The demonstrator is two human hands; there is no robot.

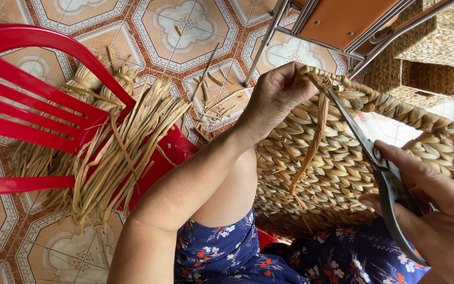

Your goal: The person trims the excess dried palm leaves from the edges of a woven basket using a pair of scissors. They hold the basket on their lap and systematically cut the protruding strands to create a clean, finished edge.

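Observation:
A woven straw basket (337,173) rests on my lap, its braided rim (395,105) arching across the right side. My left hand (279,94) pinches the rim at its upper end, where a loose straw strand (313,147) hangs down inside the basket. My right hand (437,210) grips grey metal scissors (379,163). Their blades point up toward the rim beside my left fingers, right at the top of the loose strand.
A red plastic chair (22,105) lies at left with a bundle of dried straw (116,147) across its seat. Straw scraps litter the patterned tile floor (185,31). A metal-legged stool (337,21) and more woven baskets (426,58) stand at the top right.

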